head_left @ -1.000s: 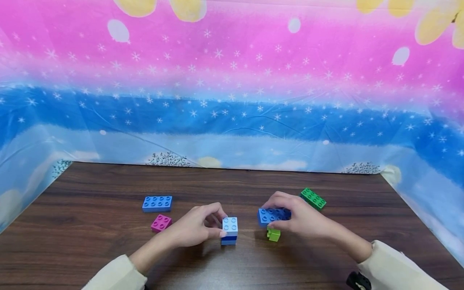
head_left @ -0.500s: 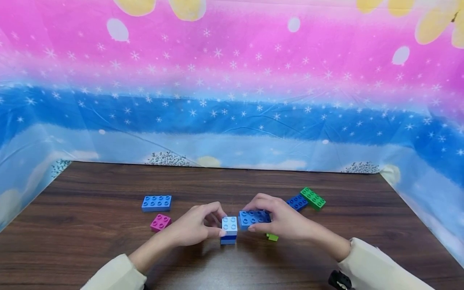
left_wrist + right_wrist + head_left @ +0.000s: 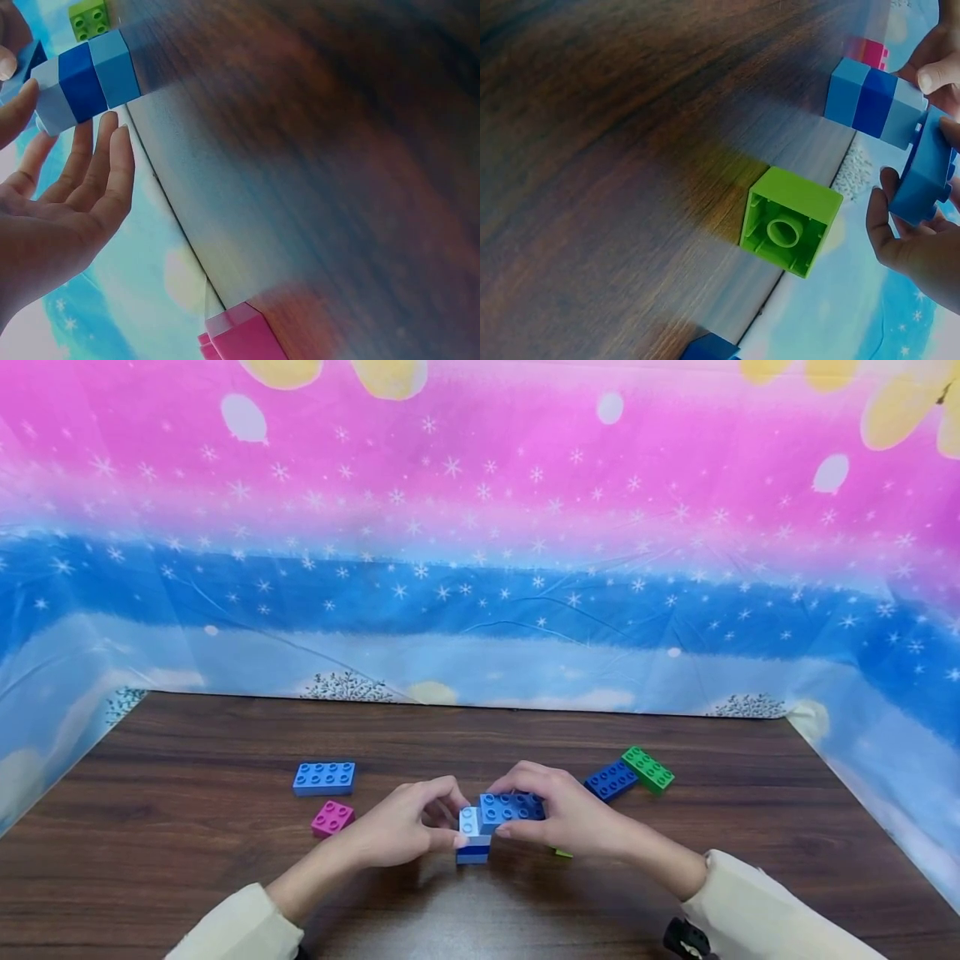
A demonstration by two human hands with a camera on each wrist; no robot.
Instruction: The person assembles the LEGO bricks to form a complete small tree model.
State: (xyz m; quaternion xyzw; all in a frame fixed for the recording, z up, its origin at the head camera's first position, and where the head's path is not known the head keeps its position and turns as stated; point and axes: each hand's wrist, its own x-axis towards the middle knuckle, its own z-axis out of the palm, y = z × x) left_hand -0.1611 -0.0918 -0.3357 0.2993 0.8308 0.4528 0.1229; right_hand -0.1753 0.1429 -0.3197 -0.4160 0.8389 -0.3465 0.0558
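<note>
At the middle of the table stands a short stack of square bricks: a pale blue one [image 3: 468, 824] on top, a dark blue one [image 3: 874, 103] in the middle and a mid-blue one [image 3: 847, 91] at the bottom. My left hand [image 3: 397, 828] holds the stack near its top between thumb and fingers. In my right hand [image 3: 588, 817] is a long blue brick [image 3: 513, 811], gripped at its right part, its left end over the right half of the pale brick. In the right wrist view it sits slightly askew against the pale brick's studs.
A lime green brick [image 3: 793, 219] lies on its side, mostly hidden under my right hand in the head view. At left are another blue brick [image 3: 324, 779] and a magenta brick [image 3: 332, 819]. A dark blue brick [image 3: 611, 781] and a green brick [image 3: 648, 769] lie at back right.
My right hand has carried the long blue brick leftward, from above the lime green brick to over the stack's top. The left hand has stayed at the stack.
</note>
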